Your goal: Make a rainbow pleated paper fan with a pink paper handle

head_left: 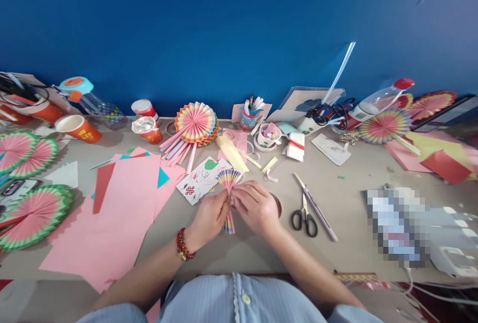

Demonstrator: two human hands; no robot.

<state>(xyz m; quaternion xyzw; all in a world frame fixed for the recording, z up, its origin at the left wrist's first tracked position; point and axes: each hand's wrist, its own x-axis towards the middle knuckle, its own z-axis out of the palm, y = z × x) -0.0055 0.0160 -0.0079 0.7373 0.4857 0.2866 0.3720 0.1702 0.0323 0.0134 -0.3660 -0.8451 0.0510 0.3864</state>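
Observation:
Between my hands, over the middle of the table, is a pleated paper strip [229,177], pinched at its centre so both ends flare like small fans. Its folds show purple, yellow and pink. My left hand [209,216] is closed around the middle of it from the left, a beaded bracelet at the wrist. My right hand [257,207] has its fingertips pressed together at the same pinched spot; what they grip there is partly hidden. A decorated white card [201,179] lies just behind my left hand. Black-handled scissors [305,216] and a cutter knife [317,208] lie right of my right hand.
Pink paper sheets [123,213] spread across the left side. Finished paper fans [196,126] stand at the back, and more fans [37,213] lie at far left. Paper cups [78,129] line the wall. A blurred phone [396,228] rests at right.

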